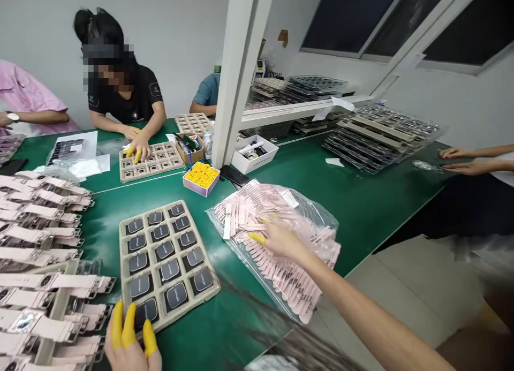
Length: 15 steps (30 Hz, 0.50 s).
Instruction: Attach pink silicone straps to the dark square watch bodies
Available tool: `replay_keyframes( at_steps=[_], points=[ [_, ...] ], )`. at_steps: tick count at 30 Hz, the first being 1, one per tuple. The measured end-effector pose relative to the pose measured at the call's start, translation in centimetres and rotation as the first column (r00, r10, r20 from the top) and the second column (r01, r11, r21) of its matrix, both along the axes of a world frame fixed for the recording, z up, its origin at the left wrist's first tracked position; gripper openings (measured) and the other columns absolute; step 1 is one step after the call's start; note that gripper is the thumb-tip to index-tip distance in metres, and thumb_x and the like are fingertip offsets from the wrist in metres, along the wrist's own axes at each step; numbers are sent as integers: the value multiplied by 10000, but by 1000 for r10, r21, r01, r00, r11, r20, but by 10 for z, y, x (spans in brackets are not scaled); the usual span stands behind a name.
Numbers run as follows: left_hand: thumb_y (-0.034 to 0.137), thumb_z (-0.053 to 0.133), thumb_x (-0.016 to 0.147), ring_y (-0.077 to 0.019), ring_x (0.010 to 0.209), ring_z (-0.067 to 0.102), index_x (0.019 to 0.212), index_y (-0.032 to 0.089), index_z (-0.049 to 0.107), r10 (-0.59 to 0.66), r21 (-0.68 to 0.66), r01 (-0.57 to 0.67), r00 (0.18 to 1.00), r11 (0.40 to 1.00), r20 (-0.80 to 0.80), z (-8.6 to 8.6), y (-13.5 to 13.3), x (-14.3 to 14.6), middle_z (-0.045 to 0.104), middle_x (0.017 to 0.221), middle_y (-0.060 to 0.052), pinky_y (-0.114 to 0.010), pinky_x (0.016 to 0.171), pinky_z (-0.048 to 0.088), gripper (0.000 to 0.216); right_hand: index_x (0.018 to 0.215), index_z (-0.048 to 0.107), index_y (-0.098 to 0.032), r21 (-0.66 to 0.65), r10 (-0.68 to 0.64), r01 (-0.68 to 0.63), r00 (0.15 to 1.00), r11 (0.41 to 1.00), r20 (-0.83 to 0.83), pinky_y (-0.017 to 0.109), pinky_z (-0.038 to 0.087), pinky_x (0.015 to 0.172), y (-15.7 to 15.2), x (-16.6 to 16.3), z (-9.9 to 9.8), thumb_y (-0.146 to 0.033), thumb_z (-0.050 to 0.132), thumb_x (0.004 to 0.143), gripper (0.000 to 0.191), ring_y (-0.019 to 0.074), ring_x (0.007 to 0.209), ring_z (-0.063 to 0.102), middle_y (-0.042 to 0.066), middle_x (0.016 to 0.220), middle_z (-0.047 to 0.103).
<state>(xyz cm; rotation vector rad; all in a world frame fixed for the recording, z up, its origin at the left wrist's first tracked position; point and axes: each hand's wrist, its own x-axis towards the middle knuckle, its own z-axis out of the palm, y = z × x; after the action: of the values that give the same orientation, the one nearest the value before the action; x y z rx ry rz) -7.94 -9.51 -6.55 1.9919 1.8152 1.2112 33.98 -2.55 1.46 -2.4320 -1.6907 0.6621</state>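
My left hand (130,341), with yellow finger cots, rests at the near edge of a cardboard tray (125,233) of dark square watch bodies; its fingertips touch the nearest body (145,311). My right hand (281,238) reaches across into an open clear plastic bag (317,216) full of pink watch straps (277,266). The fingers lie spread on the straps with a yellow-capped thumb; whether they grip one I cannot tell. Assembled pink watches (40,242) lie stacked in rows to the left of the tray.
On the green table (361,199) stand a small box of yellow finger cots (201,176), a white parts box (254,152), a white post (235,76) and stacked trays (377,133). A person in black (124,92) works at another tray (150,161). Other people's hands (461,159) rest at right.
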Motion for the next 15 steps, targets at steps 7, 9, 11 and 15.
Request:
replay_keyframes(
  at_steps=[7, 9, 11, 15],
  points=[
    [293, 482, 994, -320, 1415, 503, 1370, 214, 585, -256, -133, 250, 966, 959, -29, 57, 64, 65, 579, 1464, -130, -535, 1194, 434, 398, 1459, 516, -130, -14, 225, -224, 974, 974, 27, 379, 488, 866, -14, -34, 6, -440, 632, 967, 593, 349, 1097, 614, 189, 1193, 614],
    [272, 424, 1009, -311, 1400, 507, 1349, 160, 597, -280, -185, 256, 953, 949, -114, 66, 112, 89, 591, 1437, -153, -521, 1190, 428, 397, 1498, 495, -183, -18, 270, -270, 962, 963, -33, 375, 483, 899, -11, -30, 11, -429, 634, 965, 603, 329, 1103, 619, 156, 1200, 619],
    [214, 388, 1007, -304, 1434, 456, 1363, 115, 590, -275, -296, 179, 905, 938, -325, 70, 161, 111, 555, 1478, -177, -472, 1202, 399, 421, 1481, 520, -201, -13, 298, -299, 954, 954, -32, 380, 476, 929, -9, -27, 18, -392, 607, 977, 546, 324, 1123, 620, 149, 1221, 627],
    [125, 423, 953, -341, 1307, 503, 1246, 115, 670, -278, -349, 125, 858, 929, -433, 72, 223, 139, 620, 1367, -203, -495, 1074, 435, 384, 1521, 449, -145, -38, 295, -295, 955, 955, -5, 389, 482, 939, -14, -25, 25, -379, 607, 966, 623, 357, 1204, 613, 207, 1329, 626]
  ],
)
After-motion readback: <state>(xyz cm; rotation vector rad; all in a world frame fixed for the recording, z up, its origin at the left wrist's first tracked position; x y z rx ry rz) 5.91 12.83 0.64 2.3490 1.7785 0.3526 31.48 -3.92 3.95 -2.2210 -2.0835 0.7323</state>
